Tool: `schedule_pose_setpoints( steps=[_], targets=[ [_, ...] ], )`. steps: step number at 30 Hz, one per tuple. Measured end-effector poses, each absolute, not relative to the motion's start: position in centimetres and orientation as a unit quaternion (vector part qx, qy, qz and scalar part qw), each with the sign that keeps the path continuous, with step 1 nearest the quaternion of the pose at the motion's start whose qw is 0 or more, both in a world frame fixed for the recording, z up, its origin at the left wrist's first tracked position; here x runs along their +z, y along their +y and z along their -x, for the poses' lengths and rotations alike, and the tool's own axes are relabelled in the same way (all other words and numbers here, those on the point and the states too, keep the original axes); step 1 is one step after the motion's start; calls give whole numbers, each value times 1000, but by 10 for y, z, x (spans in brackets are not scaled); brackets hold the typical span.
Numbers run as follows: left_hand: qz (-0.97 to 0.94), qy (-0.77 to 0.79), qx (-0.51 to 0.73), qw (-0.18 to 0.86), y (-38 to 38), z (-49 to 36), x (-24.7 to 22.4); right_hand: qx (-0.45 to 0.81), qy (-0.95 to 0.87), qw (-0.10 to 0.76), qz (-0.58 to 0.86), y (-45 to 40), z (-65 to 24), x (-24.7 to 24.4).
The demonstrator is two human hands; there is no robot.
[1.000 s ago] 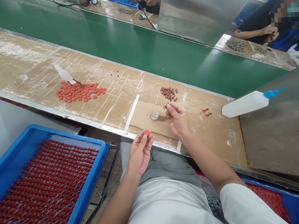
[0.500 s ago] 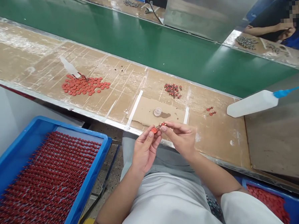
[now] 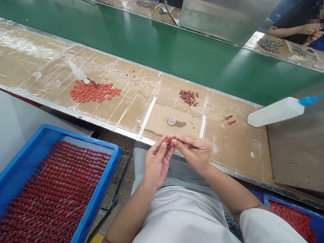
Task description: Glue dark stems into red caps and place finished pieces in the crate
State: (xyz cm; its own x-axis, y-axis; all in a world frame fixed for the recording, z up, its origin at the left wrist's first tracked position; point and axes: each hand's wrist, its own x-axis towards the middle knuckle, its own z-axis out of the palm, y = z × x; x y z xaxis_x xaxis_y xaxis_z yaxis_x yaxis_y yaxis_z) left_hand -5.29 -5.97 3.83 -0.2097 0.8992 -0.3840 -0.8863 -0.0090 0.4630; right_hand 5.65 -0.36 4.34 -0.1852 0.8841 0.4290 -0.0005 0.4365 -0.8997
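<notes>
Between thumb and fingers, my left hand [image 3: 156, 163] pinches a red round disc [image 3: 167, 140] above the table's front edge. My right hand [image 3: 194, 152] pinches a small red and dark part [image 3: 174, 138] right beside it; the two pieces meet or nearly meet, and the fingers hide the contact. Just beyond lies a cardboard sheet [image 3: 158, 118] with a small clear cup [image 3: 172, 120] and a brown wet stain. Behind it is a pile of small red and dark parts [image 3: 188, 97]. Two similar pieces [image 3: 230, 120] lie to the right.
Many red discs [image 3: 92, 91] lie at left with a white bottle [image 3: 78, 72] among them. A blue-tipped bottle [image 3: 277, 112] lies at right. A blue tray [image 3: 117, 149] holds rows of red parts. Beyond runs a green belt [image 3: 136, 37]; another person's hands [image 3: 310, 30] are across it.
My right hand has moved slightly left, bringing its small part closer to the red disc. The disc has tilted a little in my left hand. The view has shifted slightly.
</notes>
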Motion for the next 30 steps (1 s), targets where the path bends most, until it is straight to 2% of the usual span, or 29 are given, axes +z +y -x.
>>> schedule_pose_setpoints(
  steps=[19, 30],
  targets=[
    [-8, 342, 712, 613, -62, 56, 36, 379, -689, 543, 296, -1, -52, 44],
    [-10, 345, 705, 619, -61, 55, 37, 360, -692, 530, 332, -2, -53, 45]
  ],
)
